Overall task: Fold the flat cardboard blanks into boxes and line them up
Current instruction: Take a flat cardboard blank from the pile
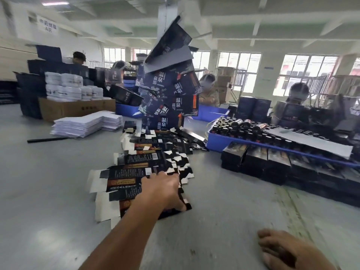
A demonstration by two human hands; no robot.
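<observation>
A long fanned-out pile of flat dark cardboard blanks [148, 158] runs along the grey table toward me. My left hand [161, 190] reaches forward and rests palm down on the nearest blanks; its fingers lie over the top and the thumb sits at the near right corner. My right hand [282, 250] lies at the bottom right on the table, fingers loosely curled, holding nothing. Behind the pile rises a leaning tower of folded dark boxes [169, 84]. More folded boxes [253, 158] stand in a row at the right.
A blue crate [214, 143] of dark bottles sits right of the pile, with a grey sheet across it. A stack of white blanks [85, 123], a black pen [46, 139] and a brown carton [74, 108] with white jars are at the left. Other people work behind.
</observation>
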